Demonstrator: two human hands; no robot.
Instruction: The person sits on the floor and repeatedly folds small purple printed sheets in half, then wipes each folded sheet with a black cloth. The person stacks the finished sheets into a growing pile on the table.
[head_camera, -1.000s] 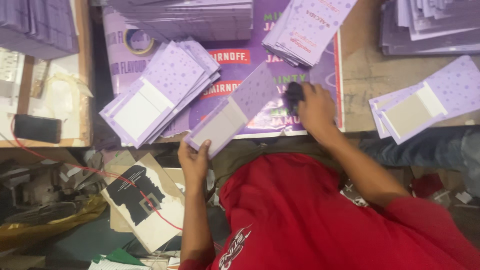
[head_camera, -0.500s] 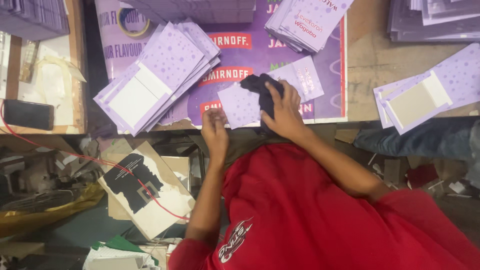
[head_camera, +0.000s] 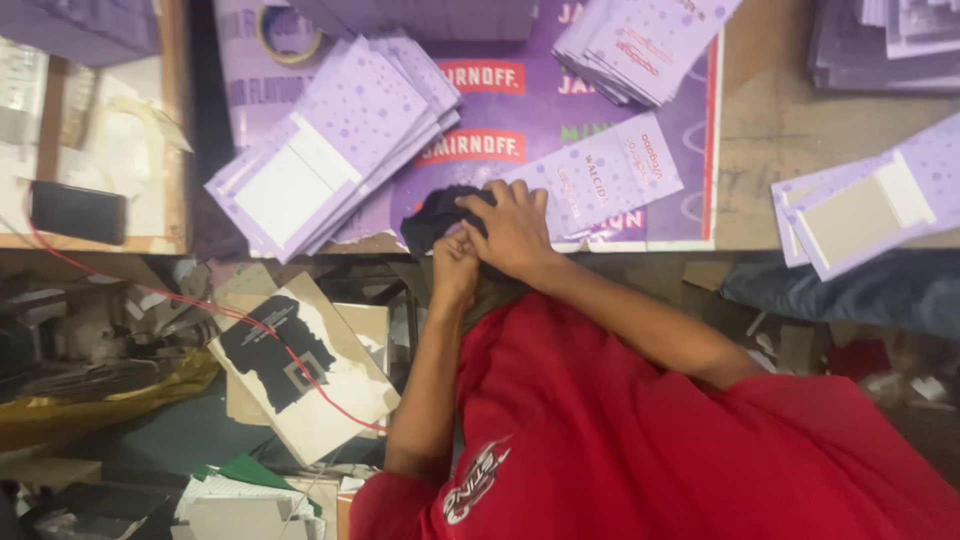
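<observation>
Your right hand (head_camera: 515, 230) lies palm down at the near edge of the worktop (head_camera: 770, 150), fingers spread flat and pressing a dark cloth (head_camera: 435, 215) against 1 end of a lilac folded card (head_camera: 600, 175); it clamps nothing. Your left hand (head_camera: 455, 265) sits just below it at the same edge, fingers curled together; what they pinch cannot be told. The card lies flat on the purple printed sheet (head_camera: 520, 110), apart from the piles. As a judgement, the work is well along but unfinished: 1 fanned stack of lilac cards (head_camera: 340, 140) lies toward the left edge, 1 stack of folded cards (head_camera: 645, 40) at the far edge, and 1 small pile of open cards (head_camera: 865, 205) toward the right edge.
</observation>
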